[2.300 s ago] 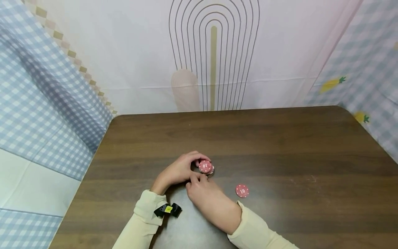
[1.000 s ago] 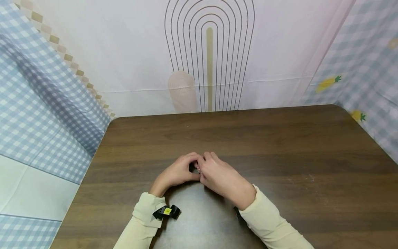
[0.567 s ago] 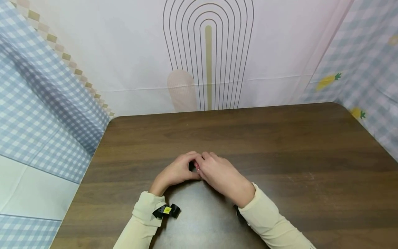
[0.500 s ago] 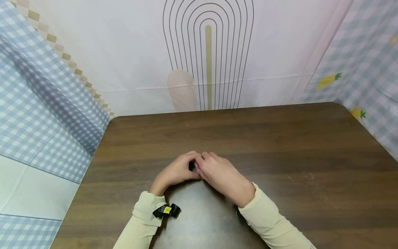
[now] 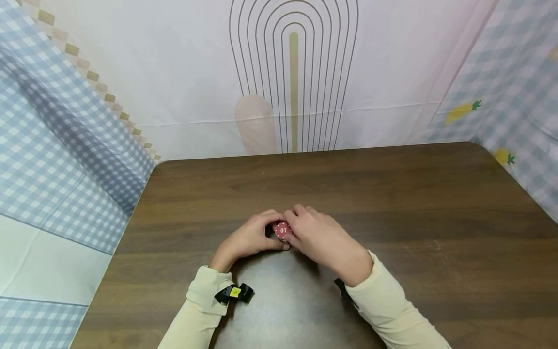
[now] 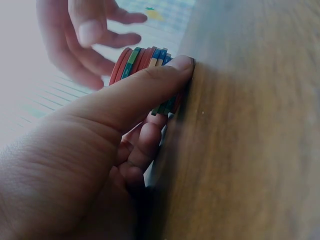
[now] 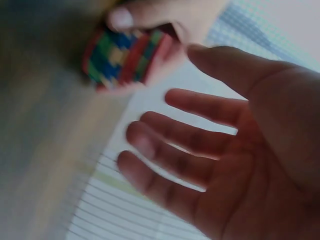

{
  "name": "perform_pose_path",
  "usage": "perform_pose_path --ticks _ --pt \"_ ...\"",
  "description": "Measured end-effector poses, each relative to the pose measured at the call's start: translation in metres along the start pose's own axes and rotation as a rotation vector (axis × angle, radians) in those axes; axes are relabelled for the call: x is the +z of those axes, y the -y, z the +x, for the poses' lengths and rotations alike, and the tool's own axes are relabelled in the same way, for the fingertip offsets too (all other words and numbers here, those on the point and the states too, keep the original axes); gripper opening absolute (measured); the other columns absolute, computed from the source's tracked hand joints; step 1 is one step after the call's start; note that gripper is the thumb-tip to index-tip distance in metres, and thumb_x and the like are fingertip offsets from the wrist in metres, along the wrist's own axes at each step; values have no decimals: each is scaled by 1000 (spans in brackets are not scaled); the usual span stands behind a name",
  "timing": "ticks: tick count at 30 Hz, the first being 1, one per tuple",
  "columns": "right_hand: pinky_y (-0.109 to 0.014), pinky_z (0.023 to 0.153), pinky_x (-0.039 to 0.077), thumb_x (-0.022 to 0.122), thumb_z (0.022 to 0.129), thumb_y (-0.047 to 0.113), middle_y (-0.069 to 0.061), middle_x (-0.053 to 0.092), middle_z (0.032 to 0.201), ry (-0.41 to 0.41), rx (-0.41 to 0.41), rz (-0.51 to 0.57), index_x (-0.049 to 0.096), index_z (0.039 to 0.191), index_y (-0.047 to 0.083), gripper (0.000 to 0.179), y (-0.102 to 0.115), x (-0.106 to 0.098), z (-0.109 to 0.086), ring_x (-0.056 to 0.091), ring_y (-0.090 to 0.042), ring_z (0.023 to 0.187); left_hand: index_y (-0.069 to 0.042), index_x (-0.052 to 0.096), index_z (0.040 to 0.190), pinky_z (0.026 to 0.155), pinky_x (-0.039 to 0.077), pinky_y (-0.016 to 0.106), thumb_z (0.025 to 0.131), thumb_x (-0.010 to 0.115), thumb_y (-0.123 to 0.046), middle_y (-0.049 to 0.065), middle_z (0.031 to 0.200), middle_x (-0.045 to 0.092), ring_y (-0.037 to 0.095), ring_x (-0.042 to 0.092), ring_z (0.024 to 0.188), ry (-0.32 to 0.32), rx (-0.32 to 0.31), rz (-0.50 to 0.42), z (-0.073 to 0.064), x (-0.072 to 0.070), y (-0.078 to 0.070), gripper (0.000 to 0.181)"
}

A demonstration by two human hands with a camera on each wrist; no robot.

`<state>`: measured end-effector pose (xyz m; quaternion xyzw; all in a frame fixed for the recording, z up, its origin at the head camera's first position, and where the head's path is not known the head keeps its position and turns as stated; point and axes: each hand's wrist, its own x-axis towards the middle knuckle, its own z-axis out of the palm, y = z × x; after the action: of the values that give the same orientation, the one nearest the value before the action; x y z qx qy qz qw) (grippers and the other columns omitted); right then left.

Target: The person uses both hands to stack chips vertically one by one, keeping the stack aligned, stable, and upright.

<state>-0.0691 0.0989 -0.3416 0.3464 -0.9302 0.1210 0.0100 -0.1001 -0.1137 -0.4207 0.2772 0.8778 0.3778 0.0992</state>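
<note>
A stack of poker chips [image 5: 283, 230] stands on the wooden table, with a red chip marked 10 on top. My left hand [image 5: 249, 236] holds the stack from the left, thumb on the near side and fingers curled round the far side. The left wrist view shows red, green and blue edges in the chip stack [image 6: 134, 64], the thumb crossing its lower part. My right hand [image 5: 322, 240] is at the stack's right, overlapping its edge in the head view. In the right wrist view the right hand's fingers [image 7: 182, 160] are spread and hold nothing, apart from the stack.
The brown table [image 5: 392, 203] stretches out on both sides of the hands. A white cloth with arch lines [image 5: 187, 72] hangs behind it, and blue checked cloth [image 5: 65, 121] at the left. A black strap device [image 5: 235, 293] sits on the left wrist.
A loose red chip lay right of the stack at first and is no longer seen there. My right hand went over the stack, then drew slightly right, uncovering the top chip. The left hand stayed.
</note>
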Motion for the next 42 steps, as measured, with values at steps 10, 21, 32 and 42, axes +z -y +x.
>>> perform_pose_path --ticks 10,21,32,42 --pt "-44 76 56 83 89 10 -10 66 100 485 241 0 65 103 6 24 -10 -33 -13 65 -27 89 -23 70 131 102 50 38 84 91 -25 -5 125 66 12 62 114 2 -13 -35 -4 -2 1 51" --pt "-39 68 52 82 73 -4 -7 60 81 596 431 11 59 74 7 26 -8 -6 -18 55 -24 74 -24 70 131 102 50 39 85 90 -27 -6 124 65 12 62 112 3 -20 -28 -5 -4 -1 51" --pt "-49 89 55 92 75 13 -17 65 101 564 395 35 59 101 -1 44 -9 5 -10 65 -33 99 -23 70 130 102 50 37 84 91 -27 -5 125 66 12 62 114 6 -26 -17 -5 -2 2 51" --pt "-47 72 53 77 88 2 -31 47 133 496 350 132 54 126 -9 46 -10 -5 -11 63 -31 86 -21 70 131 101 51 38 84 91 -27 -2 125 66 14 62 113 20 -22 -27 -2 -2 -1 51"
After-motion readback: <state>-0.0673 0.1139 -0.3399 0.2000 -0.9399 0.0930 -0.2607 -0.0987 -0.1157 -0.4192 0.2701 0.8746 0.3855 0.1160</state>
